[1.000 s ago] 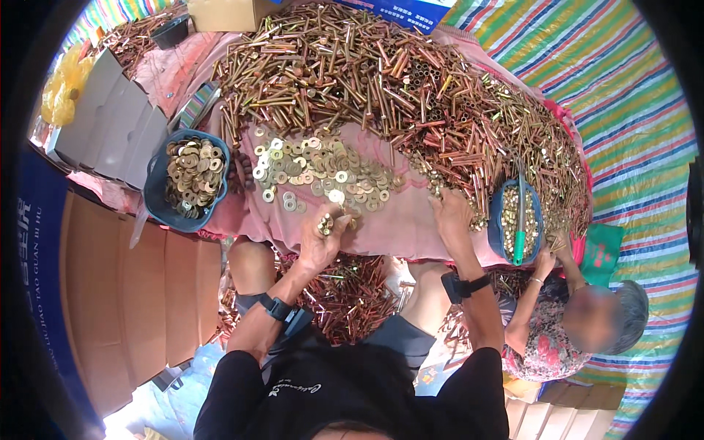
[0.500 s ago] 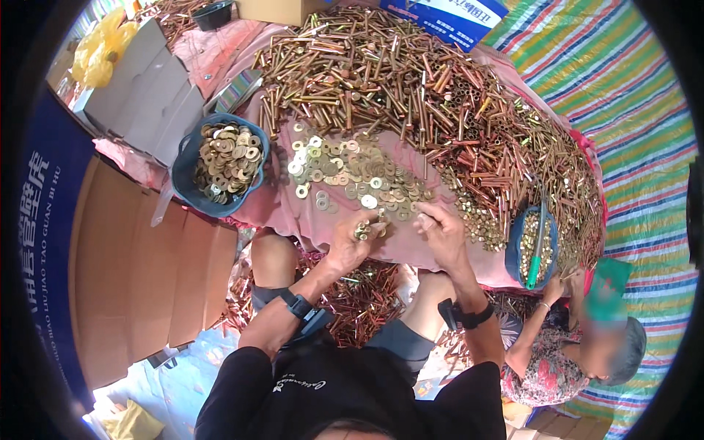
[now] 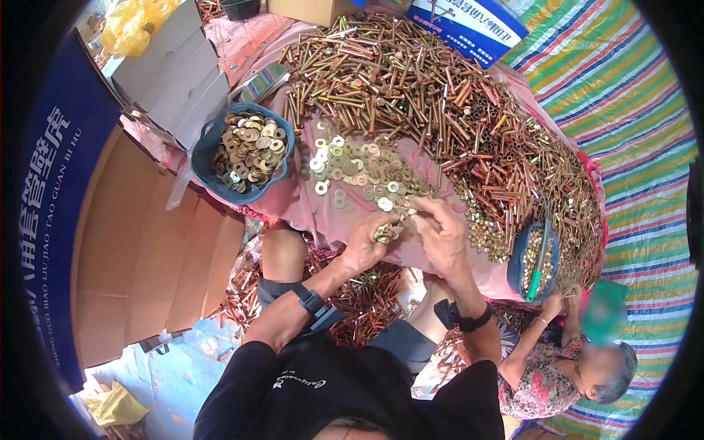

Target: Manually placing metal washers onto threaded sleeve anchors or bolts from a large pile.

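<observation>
My left hand is closed around a small bundle of brass-coloured bolts, their ends showing above the fist. Close beside it, my right hand has thumb and forefinger pinched together by the bolt ends; what they hold, if anything, is too small to make out. Loose flat washers are spread over the pink cloth just beyond both hands. Small nuts lie to the right of my right hand. A large heap of long bolts with sleeves covers the far side.
A blue tub of washers stands left, beside a grey box. At right, a blue basket holds nuts and a green-handled tool. Another person works at lower right. More bolts lie below, between my knees.
My right hand has come in toward the left, its fingertips now near the bolt ends. The left hand keeps its bundle. The whole view has shifted slightly.
</observation>
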The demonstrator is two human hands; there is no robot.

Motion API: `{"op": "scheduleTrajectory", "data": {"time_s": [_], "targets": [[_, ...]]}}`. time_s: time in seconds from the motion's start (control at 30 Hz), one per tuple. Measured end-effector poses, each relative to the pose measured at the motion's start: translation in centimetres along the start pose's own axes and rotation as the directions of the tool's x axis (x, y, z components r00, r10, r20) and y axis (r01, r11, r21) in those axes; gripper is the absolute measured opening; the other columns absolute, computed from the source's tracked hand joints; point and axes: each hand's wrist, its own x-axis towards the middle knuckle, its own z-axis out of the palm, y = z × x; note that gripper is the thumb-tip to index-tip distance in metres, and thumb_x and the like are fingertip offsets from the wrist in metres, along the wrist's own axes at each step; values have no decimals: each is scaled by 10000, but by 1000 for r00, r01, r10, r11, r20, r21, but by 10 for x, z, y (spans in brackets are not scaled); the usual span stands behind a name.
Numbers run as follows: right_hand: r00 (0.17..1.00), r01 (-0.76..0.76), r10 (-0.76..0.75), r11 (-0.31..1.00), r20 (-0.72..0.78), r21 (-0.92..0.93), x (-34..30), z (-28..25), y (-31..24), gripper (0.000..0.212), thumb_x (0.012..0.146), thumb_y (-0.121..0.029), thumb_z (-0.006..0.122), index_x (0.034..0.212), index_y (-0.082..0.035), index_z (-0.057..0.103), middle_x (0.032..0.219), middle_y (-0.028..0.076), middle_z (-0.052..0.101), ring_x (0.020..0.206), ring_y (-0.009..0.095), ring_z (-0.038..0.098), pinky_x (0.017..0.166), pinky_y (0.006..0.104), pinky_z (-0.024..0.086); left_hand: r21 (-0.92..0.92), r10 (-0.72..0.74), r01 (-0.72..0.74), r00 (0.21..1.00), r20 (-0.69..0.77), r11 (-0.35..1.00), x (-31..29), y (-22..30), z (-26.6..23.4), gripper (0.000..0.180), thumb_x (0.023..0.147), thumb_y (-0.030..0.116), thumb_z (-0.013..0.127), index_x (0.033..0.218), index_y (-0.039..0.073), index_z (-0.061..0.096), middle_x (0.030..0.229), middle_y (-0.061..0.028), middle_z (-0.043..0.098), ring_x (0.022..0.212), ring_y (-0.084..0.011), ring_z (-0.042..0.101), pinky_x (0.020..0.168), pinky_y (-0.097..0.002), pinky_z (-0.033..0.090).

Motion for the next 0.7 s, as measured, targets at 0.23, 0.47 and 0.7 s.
{"op": "scheduleTrajectory", "data": {"time_s": [0.23, 0.47, 0.7], "targets": [[994, 40, -18, 979, 108, -199, 4, -6, 3, 301, 905, 89, 664, 1197, 21, 700, 1175, 135, 708, 1076, 202, 686, 912, 308, 557, -2, -80, 80, 997, 24, 997, 0, 2, 1, 390, 837, -22, 584, 1222, 4, 638, 1059, -174, 707, 967, -339, 687, 881, -402, 541], [998, -30, 22, 989, 62, 146, -2, 1, 20, 258, 924, 95, 655, 1164, 19, 710, 1176, 122, 709, 1078, 177, 679, 942, 307, 549, 33, -11, 12, 1000, -15, 999, -1, -1, 0, 382, 829, -18, 586, 1206, 5, 644, 1023, -188, 708, 912, -377, 686, 825, -424, 552], [968, 224, -213, 972, 133, -70, 7, -4, 14, 192, 920, 80, 664, 1093, 20, 721, 1111, 124, 728, 1031, 218, 701, 888, 330, 559, 48, -58, 57, 998, 8, 997, 5, 7, -1, 364, 828, -34, 621, 1189, 7, 647, 980, -182, 702, 900, -383, 684, 803, -426, 547]]}}
